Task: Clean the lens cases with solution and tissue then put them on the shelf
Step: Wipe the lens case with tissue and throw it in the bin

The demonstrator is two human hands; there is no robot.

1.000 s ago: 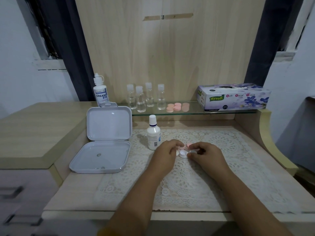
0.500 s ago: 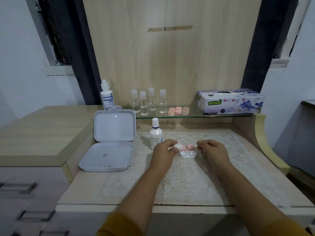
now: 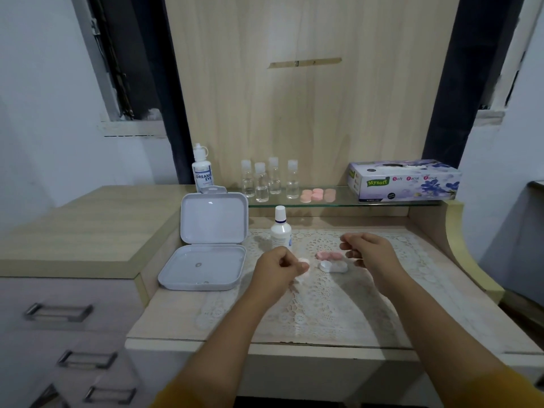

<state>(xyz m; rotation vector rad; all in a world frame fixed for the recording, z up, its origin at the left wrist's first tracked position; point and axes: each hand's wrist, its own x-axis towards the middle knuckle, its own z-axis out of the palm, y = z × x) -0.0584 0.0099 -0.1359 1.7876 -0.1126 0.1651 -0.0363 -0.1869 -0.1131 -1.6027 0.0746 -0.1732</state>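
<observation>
Lace mat, open white box left, solution bottle behind hands

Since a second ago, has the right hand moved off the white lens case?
Yes. The right hand has come off the white lens case and now hovers to its right; the case stays before the solution bottle.

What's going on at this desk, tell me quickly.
A person is opening a white lens case on the lace mat. The left hand pinches a white cap in its fingers; the right hand hovers above the case, holding nothing visible. A pink case lies behind. Solution bottle and tissue box look untouched.
</observation>
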